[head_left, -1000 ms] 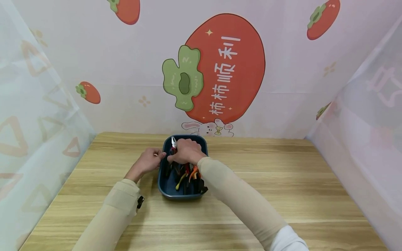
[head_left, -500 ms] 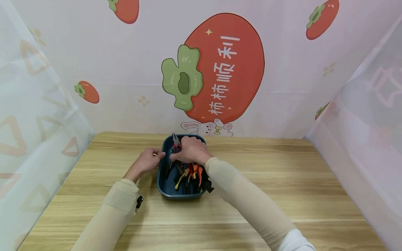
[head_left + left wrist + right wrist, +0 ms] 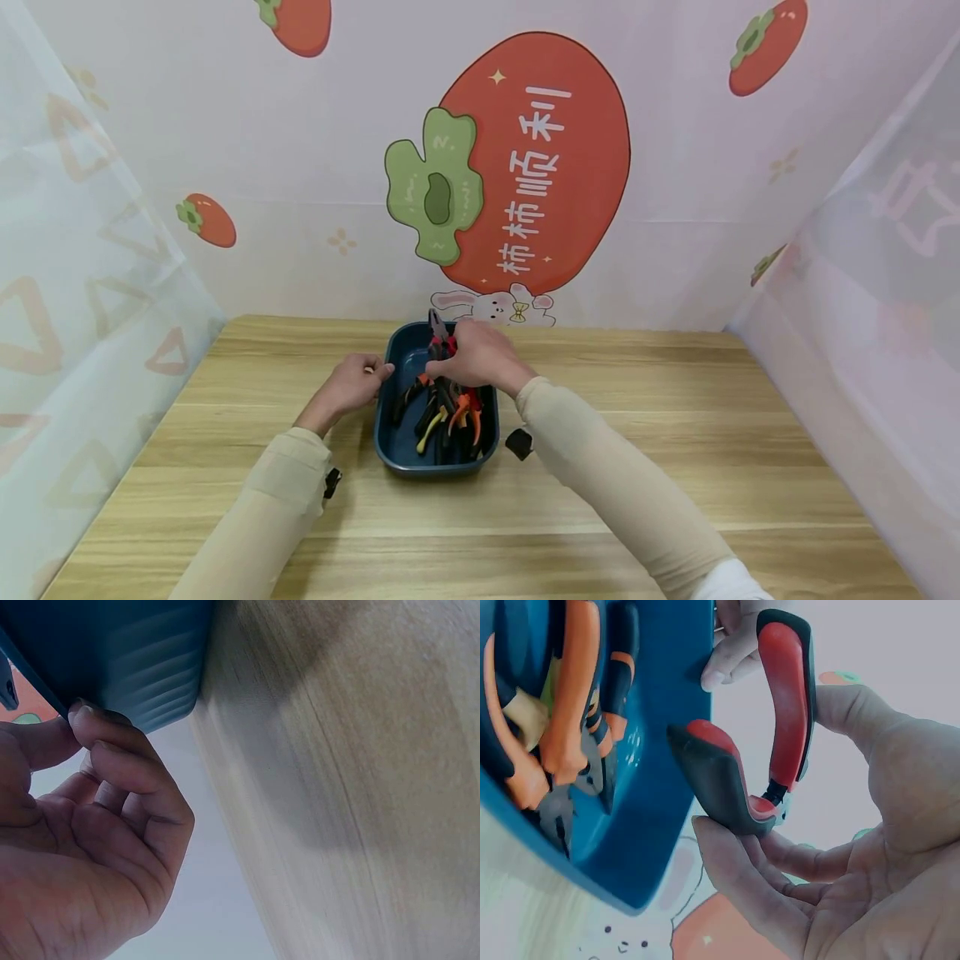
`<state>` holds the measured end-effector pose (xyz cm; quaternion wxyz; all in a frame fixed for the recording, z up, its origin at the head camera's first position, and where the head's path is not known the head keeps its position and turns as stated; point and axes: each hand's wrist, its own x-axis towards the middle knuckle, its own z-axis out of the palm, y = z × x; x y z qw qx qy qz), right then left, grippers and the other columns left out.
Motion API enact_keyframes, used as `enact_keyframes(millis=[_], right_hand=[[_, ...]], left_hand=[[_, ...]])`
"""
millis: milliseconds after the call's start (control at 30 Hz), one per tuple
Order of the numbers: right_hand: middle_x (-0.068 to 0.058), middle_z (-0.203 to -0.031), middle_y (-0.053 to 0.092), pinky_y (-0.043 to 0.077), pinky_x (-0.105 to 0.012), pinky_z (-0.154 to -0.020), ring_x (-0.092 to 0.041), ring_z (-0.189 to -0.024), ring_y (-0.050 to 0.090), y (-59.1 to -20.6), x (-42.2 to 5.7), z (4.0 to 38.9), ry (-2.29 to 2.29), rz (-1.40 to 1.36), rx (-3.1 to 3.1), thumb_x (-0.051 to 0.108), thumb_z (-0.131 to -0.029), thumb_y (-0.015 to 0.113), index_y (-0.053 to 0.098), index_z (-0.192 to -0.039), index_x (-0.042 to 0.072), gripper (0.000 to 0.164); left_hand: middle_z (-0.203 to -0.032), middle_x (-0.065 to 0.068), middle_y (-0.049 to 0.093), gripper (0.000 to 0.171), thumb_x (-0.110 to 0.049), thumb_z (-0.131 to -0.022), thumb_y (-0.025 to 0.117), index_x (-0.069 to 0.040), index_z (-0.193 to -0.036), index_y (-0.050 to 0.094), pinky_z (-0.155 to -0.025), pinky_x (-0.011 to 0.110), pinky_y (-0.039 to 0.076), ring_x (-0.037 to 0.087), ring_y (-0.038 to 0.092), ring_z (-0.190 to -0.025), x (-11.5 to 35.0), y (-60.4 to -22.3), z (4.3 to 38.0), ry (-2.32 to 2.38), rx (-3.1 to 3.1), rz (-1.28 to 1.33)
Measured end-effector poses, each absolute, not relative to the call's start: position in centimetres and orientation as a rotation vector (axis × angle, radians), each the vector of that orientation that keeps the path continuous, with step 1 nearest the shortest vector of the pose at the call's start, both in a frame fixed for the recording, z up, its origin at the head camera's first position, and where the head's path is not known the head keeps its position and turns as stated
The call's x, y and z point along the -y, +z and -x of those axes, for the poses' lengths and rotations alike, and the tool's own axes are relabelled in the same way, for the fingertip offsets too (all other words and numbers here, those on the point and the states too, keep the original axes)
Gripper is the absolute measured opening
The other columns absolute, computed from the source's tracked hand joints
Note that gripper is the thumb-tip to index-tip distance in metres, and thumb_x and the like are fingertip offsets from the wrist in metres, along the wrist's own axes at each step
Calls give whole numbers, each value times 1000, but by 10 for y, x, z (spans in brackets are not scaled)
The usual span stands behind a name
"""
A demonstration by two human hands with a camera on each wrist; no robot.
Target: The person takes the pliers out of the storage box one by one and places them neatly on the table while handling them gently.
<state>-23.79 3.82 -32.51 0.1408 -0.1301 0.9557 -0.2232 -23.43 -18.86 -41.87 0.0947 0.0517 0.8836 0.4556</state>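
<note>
A dark blue plastic bin stands on the table with several pairs of pliers in it, some with orange-and-black handles, one with a yellow grip. My left hand pinches the bin's left rim between thumb and forefinger; the left wrist view shows the bin's ribbed outer wall above the fingers. Over the far end of the bin, my right hand holds pliers with red-and-black handles, jaws upward. In the right wrist view, thumb and fingers press the two spread handles from outside.
The wood-grain table extends on both sides of the bin. Behind it hangs a white backdrop printed with persimmons and a rabbit. A black strap piece shows by the right forearm.
My right hand has lifted the red-handled pliers and moved right with them, uncovering more pliers at the bin's left side. My left hand stays on the rim.
</note>
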Motion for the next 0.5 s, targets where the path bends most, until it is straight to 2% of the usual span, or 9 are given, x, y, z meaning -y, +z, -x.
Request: enact_keyframes(millis=[133,333,500], right_hand=[[-5,-73,51,33,-28,-50,-21,-61,53,-326,-47,238,-663,391,-2771,47,-88,78,57,-91,9,42],[-5,-76,50,33,-29,-52,-20,-65,52,-327,-61,238,-687,390,-2793,45,-87,78,57,-95,9,43],[-4,-72,49,33,-29,-52,-20,-64,51,-327,-73,239,-723,358,-2805,44,-87,78,58,-92,8,42]], left_hand=[[-56,-1,42,32,-20,-109,49,-1,-85,58,-55,32,40,16,47,-53,189,-419,234,1361,-2609,-160],[-57,-1,41,32,-19,-109,49,-1,-84,57,-55,32,41,16,47,-54,188,-419,234,1360,-2612,-167],[-59,-1,42,33,-20,-109,48,-1,-83,56,-55,32,41,17,49,-55,187,-418,234,1355,-2612,-160]])
